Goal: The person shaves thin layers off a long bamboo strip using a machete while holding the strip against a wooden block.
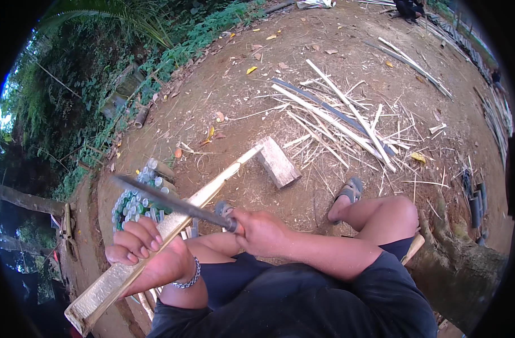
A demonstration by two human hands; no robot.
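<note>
Head view shows our left grip (pixel 176 263) holding the strip (pixel 212 188), seemingly braced against the block (pixel 278 163), our right grip (pixel 264 232) clenching the knife (pixel 164 197).

We see daylight falling on a brown dirt yard (pixel 353 36) around a gnarled tree base (pixel 460 270); well to its left, we find dense green undergrowth (pixel 88 73) and palm fronds (pixel 150 34).

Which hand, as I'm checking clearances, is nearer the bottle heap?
Left: the left hand, holding the pale strip, appears just below the heap in the picture; the right hand, gripping the knife, is farther right.
</note>
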